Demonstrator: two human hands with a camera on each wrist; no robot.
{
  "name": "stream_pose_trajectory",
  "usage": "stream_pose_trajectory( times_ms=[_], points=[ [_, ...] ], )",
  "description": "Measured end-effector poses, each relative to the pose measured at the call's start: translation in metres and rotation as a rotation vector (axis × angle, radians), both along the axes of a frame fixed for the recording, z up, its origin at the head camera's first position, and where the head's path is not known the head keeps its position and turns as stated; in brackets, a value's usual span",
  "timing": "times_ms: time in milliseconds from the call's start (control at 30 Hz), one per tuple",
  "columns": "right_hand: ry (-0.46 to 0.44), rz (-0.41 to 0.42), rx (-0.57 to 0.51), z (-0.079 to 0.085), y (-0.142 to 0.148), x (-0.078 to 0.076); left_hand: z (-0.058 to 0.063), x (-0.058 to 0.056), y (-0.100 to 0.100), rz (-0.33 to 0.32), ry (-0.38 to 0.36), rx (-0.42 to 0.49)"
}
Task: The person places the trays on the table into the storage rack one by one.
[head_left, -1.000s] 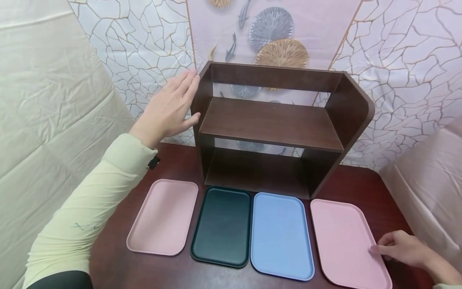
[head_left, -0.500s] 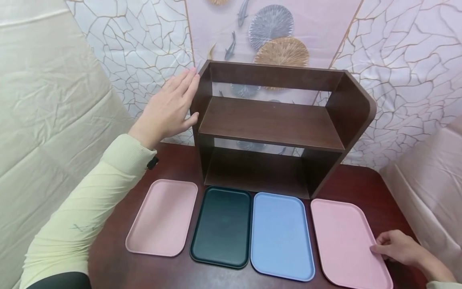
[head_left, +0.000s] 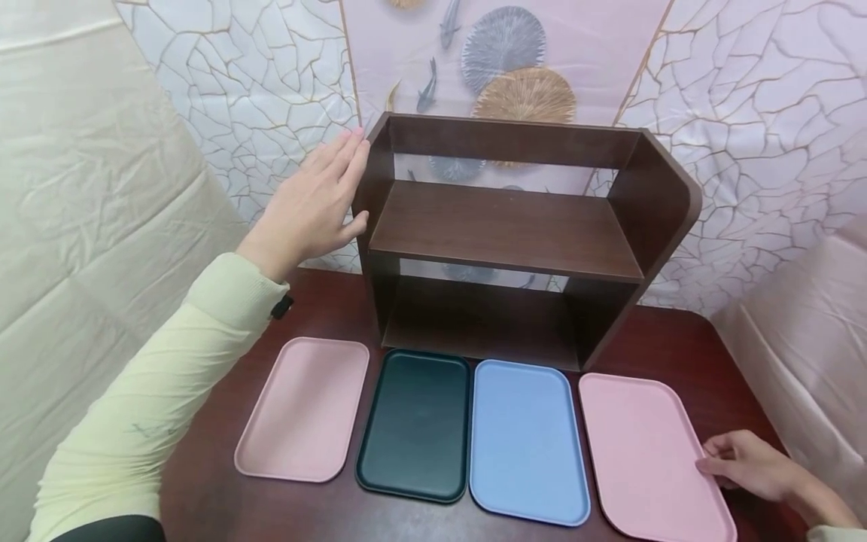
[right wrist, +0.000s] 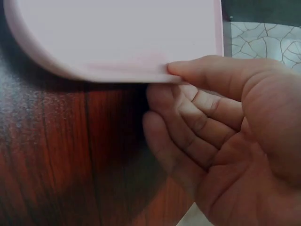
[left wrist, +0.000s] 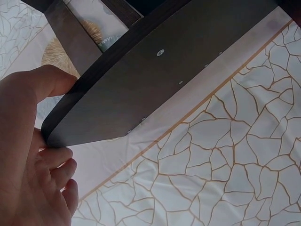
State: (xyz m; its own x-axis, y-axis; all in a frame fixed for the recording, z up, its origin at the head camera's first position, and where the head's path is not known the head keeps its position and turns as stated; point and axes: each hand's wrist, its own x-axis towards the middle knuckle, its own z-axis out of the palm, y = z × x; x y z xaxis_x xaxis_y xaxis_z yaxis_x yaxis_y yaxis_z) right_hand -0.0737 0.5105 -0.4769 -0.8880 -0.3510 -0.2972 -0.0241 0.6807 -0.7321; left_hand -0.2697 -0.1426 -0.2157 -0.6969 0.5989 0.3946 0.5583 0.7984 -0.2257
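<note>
A dark brown two-tier shelf (head_left: 504,229) stands at the back of the table. My left hand (head_left: 308,203) holds the upper front corner of its left side panel (left wrist: 141,70); in the left wrist view, thumb and fingers lie on either side of that corner. At the far right, my right hand (head_left: 755,467) pinches the right edge of a pink tray (head_left: 653,452). In the right wrist view, the thumb is over the tray's rim (right wrist: 127,75) and the bent fingers (right wrist: 162,101) are below it.
Left of the held tray lie a blue tray (head_left: 528,444), a dark green tray (head_left: 415,425) and a paler pink tray (head_left: 305,410), side by side before the shelf. Patterned cloth (head_left: 271,98) hangs behind, with beige cloth (head_left: 88,226) at the left.
Both hands keep their places on the shelf and the pink tray. The head view has shifted very slightly; the trays lie as before.
</note>
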Motion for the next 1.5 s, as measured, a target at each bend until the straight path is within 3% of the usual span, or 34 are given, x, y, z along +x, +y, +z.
stream_pose_trajectory(
  times_ms=[233,700,1333,1500],
  points=[
    [0.045,0.012,-0.001,0.003,0.003,0.003,-0.002,0.001,-0.002,-0.029,0.009,0.018],
    [0.013,0.007,-0.106,0.013,-0.009,0.009,0.002,0.003,-0.001,-0.046,0.013,0.033],
    [0.006,0.02,-0.19,0.067,-0.054,0.007,-0.001,0.003,-0.003,-0.068,0.029,0.044],
    [0.033,0.006,-0.156,0.085,-0.065,0.008,-0.002,0.003,0.0,-0.072,0.025,0.05]
  ],
)
